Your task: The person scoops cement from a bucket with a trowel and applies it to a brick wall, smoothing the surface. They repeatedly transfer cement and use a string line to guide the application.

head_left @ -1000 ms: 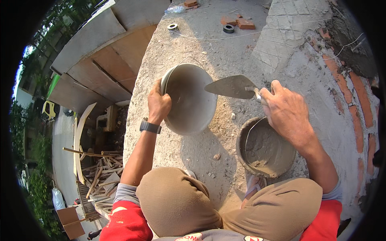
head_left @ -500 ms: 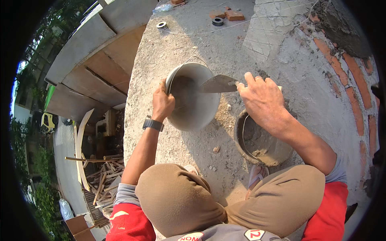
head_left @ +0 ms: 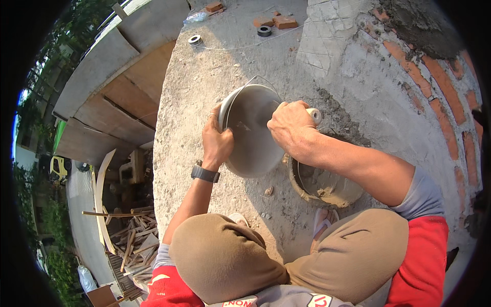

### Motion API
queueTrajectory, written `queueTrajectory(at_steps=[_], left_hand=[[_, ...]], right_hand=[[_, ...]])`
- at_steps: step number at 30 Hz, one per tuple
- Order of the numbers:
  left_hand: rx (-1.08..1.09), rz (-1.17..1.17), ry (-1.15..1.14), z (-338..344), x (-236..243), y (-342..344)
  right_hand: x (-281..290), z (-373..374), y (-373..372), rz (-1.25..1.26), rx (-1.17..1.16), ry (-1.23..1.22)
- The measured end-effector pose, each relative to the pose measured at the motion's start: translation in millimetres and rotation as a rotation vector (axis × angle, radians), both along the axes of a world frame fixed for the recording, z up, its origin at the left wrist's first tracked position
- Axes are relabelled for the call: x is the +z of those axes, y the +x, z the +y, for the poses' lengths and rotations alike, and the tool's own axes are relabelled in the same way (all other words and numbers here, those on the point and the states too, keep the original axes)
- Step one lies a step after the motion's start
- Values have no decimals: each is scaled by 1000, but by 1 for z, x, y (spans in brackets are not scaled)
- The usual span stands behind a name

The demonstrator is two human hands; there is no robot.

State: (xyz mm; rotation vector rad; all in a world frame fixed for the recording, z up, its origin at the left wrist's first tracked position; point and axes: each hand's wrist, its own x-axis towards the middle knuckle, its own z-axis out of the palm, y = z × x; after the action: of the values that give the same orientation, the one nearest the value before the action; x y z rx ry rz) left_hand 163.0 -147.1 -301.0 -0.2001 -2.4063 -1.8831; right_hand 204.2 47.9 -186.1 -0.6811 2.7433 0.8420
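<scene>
White bucket (head_left: 250,156): resting left of the mortar tub (head_left: 299,188) and slightly beyond it; probably light and stiff-walled, its dusty film perhaps making it slippery.
Left hand (head_left: 217,142): grasping the bucket's left edge, well left of the tub; the rim is seemingly offering the firmest hold.
Right hand (head_left: 291,127): gripping a pale tool handle (head_left: 315,116) just beyond the tub; the working end is hiding from view.
Wire bail (head_left: 254,78): arching past the bucket's far edge, likely thin and bendable.
Mortar tub: holding damp-looking mortar, so likely heavier.
</scene>
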Motion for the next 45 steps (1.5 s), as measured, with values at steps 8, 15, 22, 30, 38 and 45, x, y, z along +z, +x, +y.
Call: queueTrajectory(at_steps=[8, 15, 22, 30, 38, 45], left_hand=[[22, -107, 207, 4, 9, -2], [-13, -63, 195, -1, 37, -7], [-147, 208, -50, 11, 143, -37], [-173, 342, -95, 69, 237, -50], [-209, 217, 88, 91, 215, -43], [-215, 122, 240, 87, 198, -53]], right_hand=[[-3, -14, 9, -198, -87, -197], [45, -5, 6, 107, -92, -350], [105, 4, 7, 269, -15, 40], [180, 54, 8, 51, -228, -310], [148, 106, 14, -82, -598, -677], [105, 104, 25, -87, -730, -972]])
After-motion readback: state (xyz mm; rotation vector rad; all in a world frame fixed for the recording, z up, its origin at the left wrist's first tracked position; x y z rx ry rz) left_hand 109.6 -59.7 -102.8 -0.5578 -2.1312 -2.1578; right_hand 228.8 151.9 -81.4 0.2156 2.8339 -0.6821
